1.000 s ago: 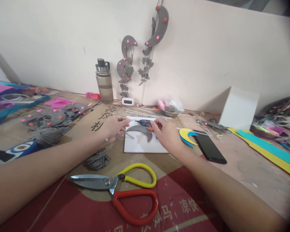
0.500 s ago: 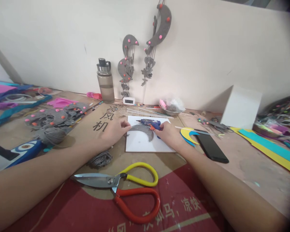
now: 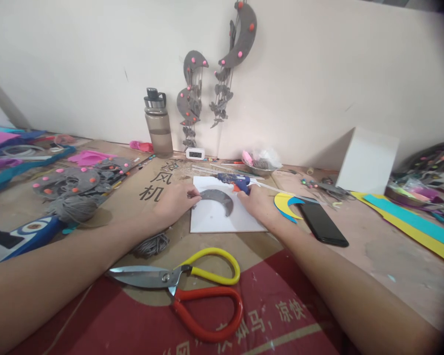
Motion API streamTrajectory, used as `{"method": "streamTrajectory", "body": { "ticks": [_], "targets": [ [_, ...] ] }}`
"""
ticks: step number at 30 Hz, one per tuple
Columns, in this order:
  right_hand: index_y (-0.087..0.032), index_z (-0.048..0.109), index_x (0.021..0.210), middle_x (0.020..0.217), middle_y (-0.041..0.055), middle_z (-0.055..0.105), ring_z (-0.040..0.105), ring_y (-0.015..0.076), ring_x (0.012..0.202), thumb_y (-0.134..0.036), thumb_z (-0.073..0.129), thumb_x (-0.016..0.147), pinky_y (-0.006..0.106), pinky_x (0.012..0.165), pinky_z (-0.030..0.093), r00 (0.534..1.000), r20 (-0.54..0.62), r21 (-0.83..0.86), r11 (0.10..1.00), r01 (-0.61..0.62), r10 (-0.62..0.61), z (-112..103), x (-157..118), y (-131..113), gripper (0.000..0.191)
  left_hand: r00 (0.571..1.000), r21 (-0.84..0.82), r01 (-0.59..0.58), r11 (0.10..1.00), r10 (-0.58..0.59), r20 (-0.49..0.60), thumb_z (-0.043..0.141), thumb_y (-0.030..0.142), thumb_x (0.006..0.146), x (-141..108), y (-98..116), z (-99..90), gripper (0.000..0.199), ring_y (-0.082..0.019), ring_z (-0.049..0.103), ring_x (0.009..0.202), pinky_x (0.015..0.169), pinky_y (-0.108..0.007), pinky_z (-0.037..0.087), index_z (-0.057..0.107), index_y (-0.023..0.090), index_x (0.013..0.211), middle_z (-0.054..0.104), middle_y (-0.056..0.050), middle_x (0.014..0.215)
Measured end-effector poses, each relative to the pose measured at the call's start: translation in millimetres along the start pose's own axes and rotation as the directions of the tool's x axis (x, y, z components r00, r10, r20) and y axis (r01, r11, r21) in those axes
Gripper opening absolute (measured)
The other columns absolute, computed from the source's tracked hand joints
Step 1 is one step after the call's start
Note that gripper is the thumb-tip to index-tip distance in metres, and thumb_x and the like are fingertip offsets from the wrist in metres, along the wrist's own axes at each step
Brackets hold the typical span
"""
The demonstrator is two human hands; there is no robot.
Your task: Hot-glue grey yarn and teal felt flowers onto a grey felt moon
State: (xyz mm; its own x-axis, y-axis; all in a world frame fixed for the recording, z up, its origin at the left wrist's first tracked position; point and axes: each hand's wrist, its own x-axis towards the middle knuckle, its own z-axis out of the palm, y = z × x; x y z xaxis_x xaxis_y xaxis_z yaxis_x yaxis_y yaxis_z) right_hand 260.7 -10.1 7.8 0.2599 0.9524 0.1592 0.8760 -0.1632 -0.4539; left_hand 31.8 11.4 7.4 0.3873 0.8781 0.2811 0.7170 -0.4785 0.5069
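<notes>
A grey felt crescent (image 3: 222,198) lies on a white board (image 3: 210,222), its tips pointing left and down. At its left tip, my left hand (image 3: 177,201) has thumb and fingers pinched together on the felt. My right hand (image 3: 258,201) is wrapped round a blue glue gun (image 3: 232,178) with an orange trigger. The gun is at the board's far edge, beyond the crescent, its nozzle to the left. A pale glue stick (image 3: 272,188) reaches out of its back to the right.
Large scissors (image 3: 177,278) and a grey yarn bundle (image 3: 153,245) lie in front. A black phone (image 3: 323,222) and yellow and blue crescents (image 3: 284,204) sit at right. Behind stand a water bottle (image 3: 159,128) and a small clock (image 3: 195,154). Grey crescent garlands (image 3: 244,39) hang on the wall.
My right hand has moved the glue gun away from the crescent, farther back and slightly right. The crescent's upper edge now shows clear of it. My left hand stays at the left tip.
</notes>
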Motion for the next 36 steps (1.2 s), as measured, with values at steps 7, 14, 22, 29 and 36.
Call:
{"method": "streamTrajectory", "body": {
  "ticks": [7,14,22,29,36],
  "targets": [
    [-0.013,0.049,0.100,0.091,0.0137,0.066,0.060,0.0218,0.077,-0.028,0.043,0.084,0.027,0.063,0.042,0.989,-0.037,0.144,0.978,0.149,-0.145,-0.3,-19.3,-15.6,0.023,0.997,0.029,-0.075,0.997,0.075,0.012,0.051,0.031,0.079,3.0,-8.1,4.7,0.023,-0.019,0.058,0.074,0.067,-0.028,0.038,0.070,0.019,0.076,0.069,-0.004,0.079],
    [-0.016,0.044,0.100,0.086,0.0119,0.065,0.060,0.0218,0.072,-0.029,0.044,0.085,0.028,0.060,0.042,0.993,-0.006,0.219,0.968,0.119,-0.121,2.7,-28.9,-23.0,0.020,0.995,0.082,-0.095,0.992,0.097,-0.015,0.051,0.029,0.078,8.5,-15.0,6.2,0.022,-0.019,0.057,0.073,0.067,-0.028,0.037,0.069,0.020,0.072,0.068,-0.005,0.079],
    [-0.015,0.043,0.103,0.085,0.0121,0.065,0.061,0.0226,0.074,-0.028,0.045,0.084,0.029,0.063,0.044,0.995,-0.041,0.267,0.959,0.093,-0.086,10.9,-31.4,-21.8,0.023,0.998,0.024,-0.059,0.998,0.060,-0.034,0.055,0.030,0.078,9.0,-10.2,2.9,0.021,-0.020,0.060,0.076,0.073,-0.030,0.039,0.073,0.019,0.078,0.071,-0.006,0.081],
    [-0.014,0.046,0.103,0.088,0.0124,0.065,0.061,0.0219,0.077,-0.028,0.048,0.082,0.028,0.065,0.045,0.997,-0.050,0.288,0.955,0.075,-0.063,10.3,-31.2,-22.0,0.025,0.998,0.114,-0.051,0.992,0.055,-0.031,0.054,0.033,0.079,5.4,-5.7,2.3,0.028,-0.021,0.061,0.081,0.073,-0.031,0.042,0.070,0.017,0.096,0.070,-0.007,0.091],
    [-0.016,0.049,0.104,0.089,0.0096,0.067,0.063,0.0201,0.077,-0.028,0.052,0.078,0.030,0.068,0.048,0.999,-0.046,0.434,0.900,0.043,-0.026,18.5,-25.9,-16.6,0.029,0.987,0.176,-0.159,0.971,0.163,-0.006,0.048,0.028,0.083,5.6,-9.6,5.5,0.026,-0.019,0.061,0.083,0.076,-0.030,0.043,0.072,0.019,0.084,0.071,-0.004,0.088]
  ]
}}
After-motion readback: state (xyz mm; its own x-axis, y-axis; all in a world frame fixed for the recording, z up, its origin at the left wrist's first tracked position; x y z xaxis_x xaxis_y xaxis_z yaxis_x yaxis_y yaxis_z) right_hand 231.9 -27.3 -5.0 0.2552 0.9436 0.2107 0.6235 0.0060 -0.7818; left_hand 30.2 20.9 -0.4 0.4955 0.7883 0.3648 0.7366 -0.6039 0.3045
